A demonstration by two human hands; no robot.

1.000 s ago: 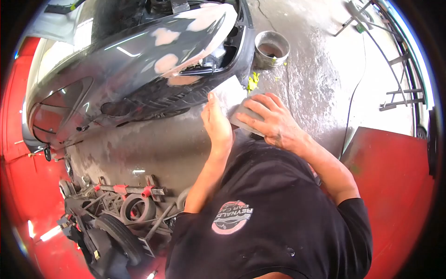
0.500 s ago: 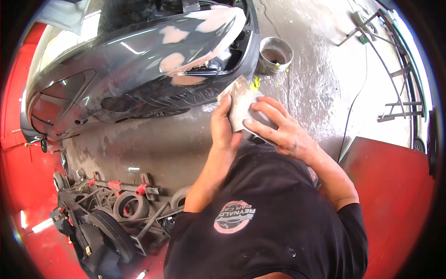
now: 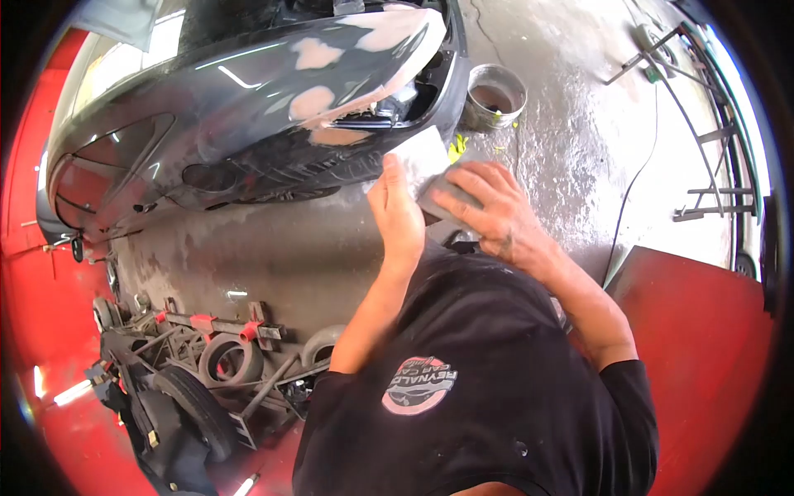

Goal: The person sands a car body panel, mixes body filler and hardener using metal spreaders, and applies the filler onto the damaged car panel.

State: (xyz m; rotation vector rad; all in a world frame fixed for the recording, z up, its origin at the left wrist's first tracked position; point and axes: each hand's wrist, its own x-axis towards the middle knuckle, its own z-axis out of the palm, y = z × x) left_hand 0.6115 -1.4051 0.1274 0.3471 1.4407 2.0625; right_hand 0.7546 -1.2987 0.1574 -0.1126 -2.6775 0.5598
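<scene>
My left hand [image 3: 397,205] is closed on a flat pale piece [image 3: 422,155], its thumb pointing up along the near side. The piece's upper face looks bright white. My right hand [image 3: 496,208] grips a grey sheet that looks like sandpaper [image 3: 452,188], with the fingers bent over its top. Both hands are close together in front of my chest, and the two pieces meet or overlap between them. Just beyond them stands the dark car [image 3: 248,124], with pinkish filler patches [image 3: 313,103] on its panel.
A round metal bucket [image 3: 496,97] stands on the wet floor [image 3: 562,124], with yellow scraps [image 3: 457,147] showing near it. Tyres [image 3: 230,360] and metal frame parts lie at lower left. A red panel [image 3: 686,331] is at right, below a metal stand [image 3: 715,149].
The pale piece now shows a white face where brown marks showed before. My right hand has turned, its fingers lying further over the grey sheet. The view has shifted slightly.
</scene>
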